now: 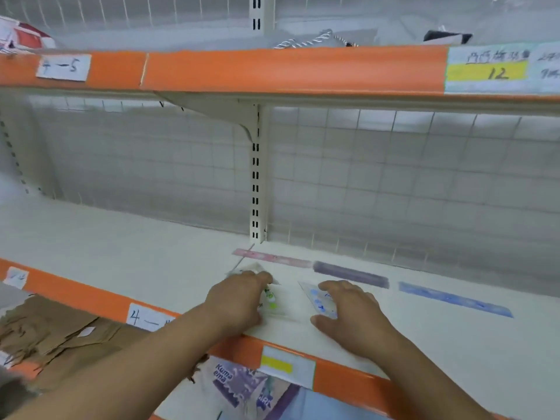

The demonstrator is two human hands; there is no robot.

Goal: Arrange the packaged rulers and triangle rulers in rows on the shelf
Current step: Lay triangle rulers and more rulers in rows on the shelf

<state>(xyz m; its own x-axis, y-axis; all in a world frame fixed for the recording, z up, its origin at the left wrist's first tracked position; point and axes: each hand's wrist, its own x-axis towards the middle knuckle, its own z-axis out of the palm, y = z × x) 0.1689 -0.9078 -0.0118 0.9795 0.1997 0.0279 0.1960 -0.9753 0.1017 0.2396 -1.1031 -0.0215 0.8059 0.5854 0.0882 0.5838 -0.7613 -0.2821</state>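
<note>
Where packaged rulers (351, 275) line the white shelf's (151, 253) rear below a wire grid (394, 177), the left hand (239, 301) grips a green triangle ruler (272, 300) with curled fingers (260, 277); the right hand (351, 313) presses spread fingers on a blue triangle ruler (318, 301).

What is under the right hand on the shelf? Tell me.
A clear packaged triangle ruler with blue print lies flat on the shelf under the right hand. Its left part shows; the hand covers the rest.
</note>
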